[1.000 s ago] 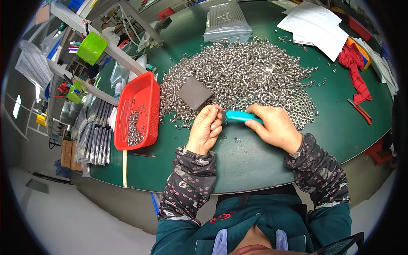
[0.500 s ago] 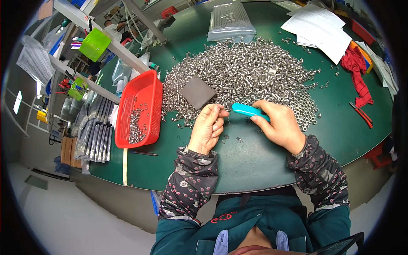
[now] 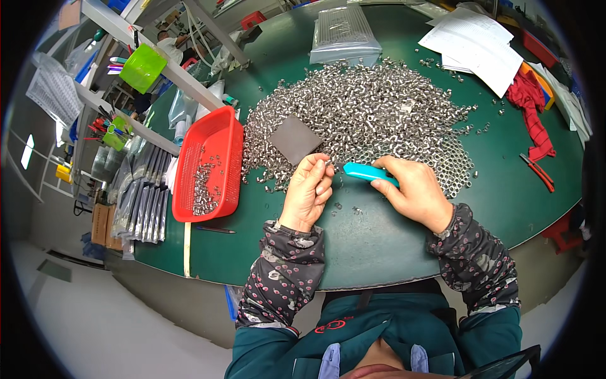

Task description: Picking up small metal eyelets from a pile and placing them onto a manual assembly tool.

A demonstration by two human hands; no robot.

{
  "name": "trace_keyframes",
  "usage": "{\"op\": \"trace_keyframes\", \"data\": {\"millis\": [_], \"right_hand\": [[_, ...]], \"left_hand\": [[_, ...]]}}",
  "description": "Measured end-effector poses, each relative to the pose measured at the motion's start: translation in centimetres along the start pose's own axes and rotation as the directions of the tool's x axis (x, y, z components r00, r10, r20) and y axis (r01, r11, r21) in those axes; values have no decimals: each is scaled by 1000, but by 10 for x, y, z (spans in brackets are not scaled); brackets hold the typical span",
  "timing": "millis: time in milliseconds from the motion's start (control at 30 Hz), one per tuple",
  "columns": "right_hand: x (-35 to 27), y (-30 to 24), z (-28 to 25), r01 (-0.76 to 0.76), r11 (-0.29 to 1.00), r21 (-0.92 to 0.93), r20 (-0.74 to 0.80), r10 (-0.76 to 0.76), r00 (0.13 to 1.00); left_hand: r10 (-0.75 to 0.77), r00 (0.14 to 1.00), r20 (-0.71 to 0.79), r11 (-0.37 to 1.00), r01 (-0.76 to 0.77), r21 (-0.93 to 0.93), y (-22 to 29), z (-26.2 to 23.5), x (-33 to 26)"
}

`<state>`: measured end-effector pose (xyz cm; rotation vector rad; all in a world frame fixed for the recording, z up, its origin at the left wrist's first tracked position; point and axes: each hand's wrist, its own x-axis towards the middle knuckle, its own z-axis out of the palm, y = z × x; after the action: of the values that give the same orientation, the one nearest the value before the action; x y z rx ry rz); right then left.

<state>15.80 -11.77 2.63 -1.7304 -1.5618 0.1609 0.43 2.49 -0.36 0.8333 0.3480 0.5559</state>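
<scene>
Hands at work: left hand (image 3: 308, 192) pinches a small metal piece (image 3: 329, 164); right hand (image 3: 413, 192) grips a turquoise tool (image 3: 369, 173), probing it; steady alignment likely needed next.

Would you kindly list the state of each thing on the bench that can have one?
Left hand: pinching a small metal part.
Right hand: gripping the blue tool.
Red tray: partly filled with metal parts.
Heap of metal parts: loose, spread out.
Clear bag: lying flat.
Red pliers: lying unused.
</scene>
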Motion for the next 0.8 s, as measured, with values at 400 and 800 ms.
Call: {"op": "trace_keyframes", "data": {"millis": [400,800], "right_hand": [[-1,1,2,16,1000,11,2,-16,1000],[-2,0,2,3,1000,24,37,-3,999]], "left_hand": [[-31,999,-11,999,31,-34,-1,2,-1],[-52,999,-16,999,52,5,-2,0,-2]]}}
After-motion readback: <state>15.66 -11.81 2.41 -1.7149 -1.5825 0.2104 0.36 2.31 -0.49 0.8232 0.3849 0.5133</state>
